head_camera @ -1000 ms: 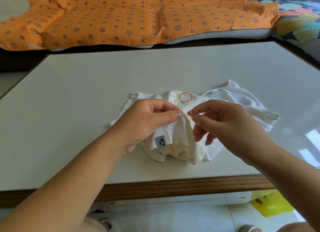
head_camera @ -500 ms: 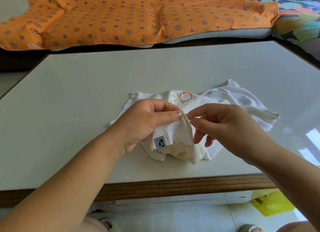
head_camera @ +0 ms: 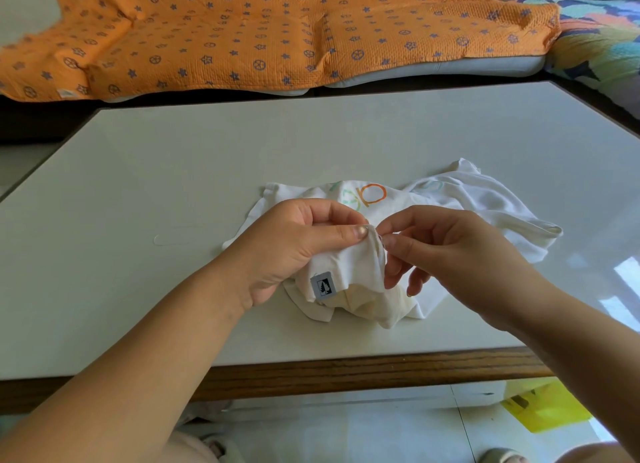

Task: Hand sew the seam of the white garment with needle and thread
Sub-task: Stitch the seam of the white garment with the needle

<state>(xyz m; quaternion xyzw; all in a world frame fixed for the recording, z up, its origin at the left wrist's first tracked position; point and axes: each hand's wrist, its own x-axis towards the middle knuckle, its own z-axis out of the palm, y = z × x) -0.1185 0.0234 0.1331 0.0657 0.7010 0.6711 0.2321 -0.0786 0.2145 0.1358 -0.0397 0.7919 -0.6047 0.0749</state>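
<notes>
— Any writing on it?
— The white garment (head_camera: 485, 203) lies crumpled on the glossy pale worktop (head_camera: 242, 151), near its wooden front edge. An orange letter (head_camera: 372, 194) shaped like a "d" shows, but the faint green letters beside it are unreadable. A small grey label (head_camera: 322, 286) bears a dark tree shape.
— And the hands?
— The left hand (head_camera: 294, 248) grips a raised fold of the soft knit, thumb on top. The right hand (head_camera: 460, 251) pinches thumb and forefinger at that fold's edge; what they pinch is too small to tell.

On the counter (head_camera: 207, 168), the left hand (head_camera: 294, 244) pinches up a fold of the white garment (head_camera: 485, 199). The right hand (head_camera: 460, 254), touching it, pinches that fold's edge.
</notes>
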